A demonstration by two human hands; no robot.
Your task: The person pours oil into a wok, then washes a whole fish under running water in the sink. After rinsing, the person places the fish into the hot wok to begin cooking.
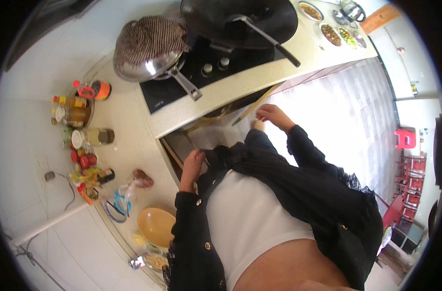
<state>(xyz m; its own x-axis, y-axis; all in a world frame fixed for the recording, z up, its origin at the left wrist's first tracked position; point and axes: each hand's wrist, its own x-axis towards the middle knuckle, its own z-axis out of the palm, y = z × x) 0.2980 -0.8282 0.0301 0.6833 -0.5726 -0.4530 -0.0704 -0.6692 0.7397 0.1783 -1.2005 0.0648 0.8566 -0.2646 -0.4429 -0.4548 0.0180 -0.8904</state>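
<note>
My right hand [273, 115] hangs with loosely bent fingers just beside the edge of an open wooden cabinet door [259, 102]. Nothing shows between those fingers. On the other side, my left hand [193, 165] is raised near the counter's front edge, beside my dark jacket; its fingers look curled and their inner side is hidden. Between the hands lies the open cabinet space [206, 127] below the cooktop. Above it is a black glass cooktop [195, 78]. A black wok [213, 22] with a long-handled spatula [266, 38] and a cloth-covered steel pan [137, 71] stand on it.
Bottles and jars [93, 136] line the wall on the left counter. Nearer stand a tan basin [157, 226] and a plastic bag [125, 191]. Plates of food [330, 34] sit beyond the wok. Red chairs [412, 182] and a pink stool [405, 138] stand across the tiled floor.
</note>
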